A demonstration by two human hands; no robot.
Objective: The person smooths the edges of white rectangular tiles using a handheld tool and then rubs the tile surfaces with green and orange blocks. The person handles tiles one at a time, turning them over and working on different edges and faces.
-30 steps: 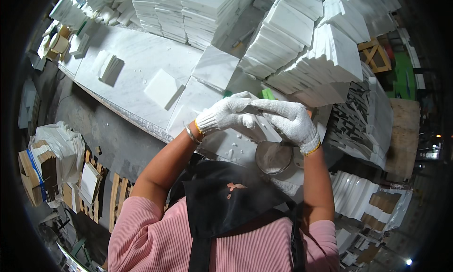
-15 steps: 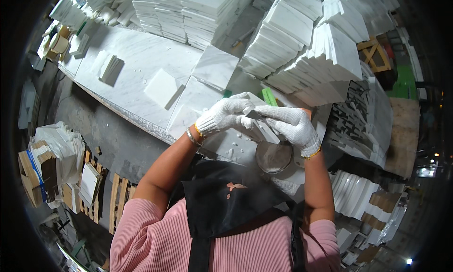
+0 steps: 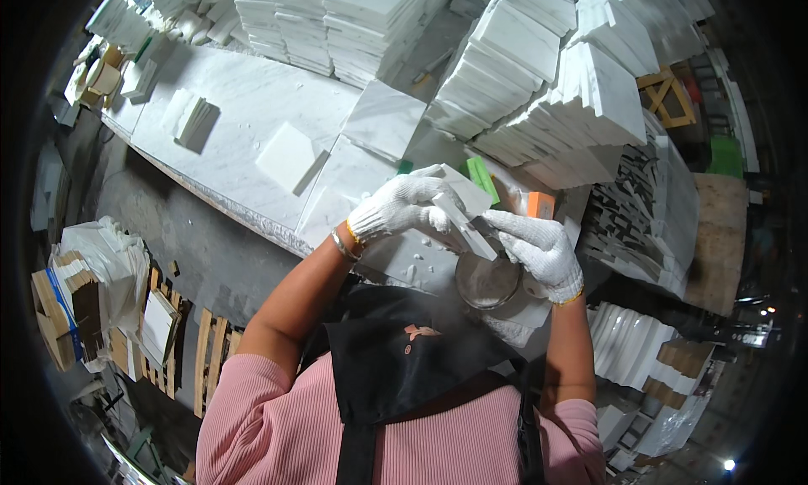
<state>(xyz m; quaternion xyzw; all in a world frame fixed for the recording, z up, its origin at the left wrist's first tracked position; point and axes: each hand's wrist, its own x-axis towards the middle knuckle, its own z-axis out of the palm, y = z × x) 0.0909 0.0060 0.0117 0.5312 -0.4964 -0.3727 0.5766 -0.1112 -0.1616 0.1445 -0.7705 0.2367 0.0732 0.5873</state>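
Observation:
White knit gloves cover both hands. My left hand (image 3: 404, 203) is closed on a small white marble tile (image 3: 467, 189), held tilted above the worktop. Another narrow white face (image 3: 465, 232) shows below it; whether this is a second tile or the same one, I cannot tell. My right hand (image 3: 539, 247) is pinched at the tile's right edge, around a small dark flat piece (image 3: 483, 221) mostly hidden by the fingers. Just beyond the tile lies a green block (image 3: 482, 180), with an orange block (image 3: 540, 205) to its right.
A round, dusty container (image 3: 488, 280) sits below my hands. On the marble worktop (image 3: 244, 89) lie a loose white tile (image 3: 288, 157) and a small tile stack (image 3: 187, 116). Tall marble tile stacks (image 3: 370, 22) line the far side; more tiles (image 3: 581, 93) lean at right.
My right hand has moved right and slightly down along the tile's edge, uncovering the orange block and more of the tile. My left hand keeps its hold, almost unmoved.

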